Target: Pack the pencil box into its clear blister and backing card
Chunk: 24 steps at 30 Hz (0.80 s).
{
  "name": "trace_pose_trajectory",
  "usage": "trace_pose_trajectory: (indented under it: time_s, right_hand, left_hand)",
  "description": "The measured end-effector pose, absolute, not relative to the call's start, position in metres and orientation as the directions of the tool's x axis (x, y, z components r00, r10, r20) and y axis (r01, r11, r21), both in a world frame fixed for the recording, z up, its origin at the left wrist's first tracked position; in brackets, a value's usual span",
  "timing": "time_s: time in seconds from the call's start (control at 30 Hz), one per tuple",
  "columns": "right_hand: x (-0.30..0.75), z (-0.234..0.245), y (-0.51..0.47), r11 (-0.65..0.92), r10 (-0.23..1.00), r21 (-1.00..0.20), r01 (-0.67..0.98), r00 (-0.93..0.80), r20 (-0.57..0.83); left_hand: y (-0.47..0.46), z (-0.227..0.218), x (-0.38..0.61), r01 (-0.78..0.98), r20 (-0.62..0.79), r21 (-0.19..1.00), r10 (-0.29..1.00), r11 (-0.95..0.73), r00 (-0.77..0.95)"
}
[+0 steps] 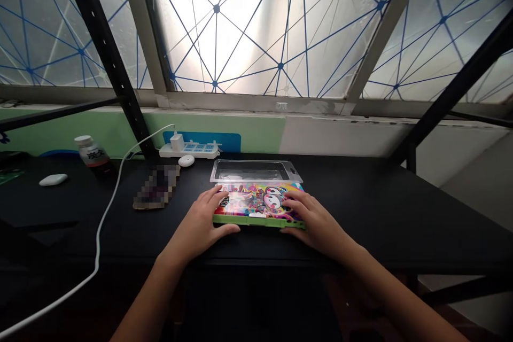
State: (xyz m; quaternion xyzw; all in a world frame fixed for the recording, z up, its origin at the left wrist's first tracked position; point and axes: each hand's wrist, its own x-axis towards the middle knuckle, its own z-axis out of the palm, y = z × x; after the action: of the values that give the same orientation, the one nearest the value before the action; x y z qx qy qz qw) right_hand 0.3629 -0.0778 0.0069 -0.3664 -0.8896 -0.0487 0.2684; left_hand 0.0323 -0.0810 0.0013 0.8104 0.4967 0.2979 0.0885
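Observation:
A flat, brightly printed pencil case with a cartoon figure on its lid and a green front edge lies on the black desk in front of me. My left hand grips its left end, fingers over the top and thumb along the front. At the opposite end, my right hand holds the case the same way, its thumb low by the green edge. The lid looks closed. Just behind the case sits a clear plastic packaging shell, close to its back edge.
To the left lie a phone-like blurred item, a round white case and a white power strip. A white cable crosses the desk. Farther left are a bottle and a white mouse-like object. Black metal posts flank the desk.

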Motion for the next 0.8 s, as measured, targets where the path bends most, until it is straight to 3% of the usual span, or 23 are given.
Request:
trace_pose_trajectory:
  time_s: [0.1,0.2,0.37,0.6,0.7,0.8]
  right_hand:
    - [0.369,0.006,-0.077,0.634,0.771,-0.370,0.680,-0.512,0.379]
    - [0.374,0.009,-0.077,0.567,0.823,-0.512,0.645,-0.456,0.337]
    - [0.381,0.032,-0.059,0.509,0.860,-0.594,0.623,-0.405,0.312]
    - [0.384,0.034,-0.015,0.349,0.921,-0.684,0.640,-0.099,0.377]
    - [0.386,0.023,-0.033,0.379,0.909,-0.668,0.640,-0.121,0.400]
    - [0.391,0.014,-0.064,0.465,0.882,-0.618,0.634,-0.273,0.384]
  left_hand:
    - [-0.081,0.000,0.029,0.736,0.288,0.548,0.915,-0.398,0.281]
    - [-0.081,0.001,0.028,0.730,0.232,0.597,0.943,-0.332,0.239]
    - [-0.082,0.003,0.030,0.695,0.193,0.666,0.963,-0.270,0.190]
    - [-0.084,0.007,0.028,0.725,0.162,0.624,0.956,-0.290,0.243]
    - [-0.085,0.007,0.027,0.721,0.135,0.641,0.963,-0.264,0.233]
    - [-0.085,0.008,0.028,0.723,0.152,0.638,0.963,-0.266,0.220]
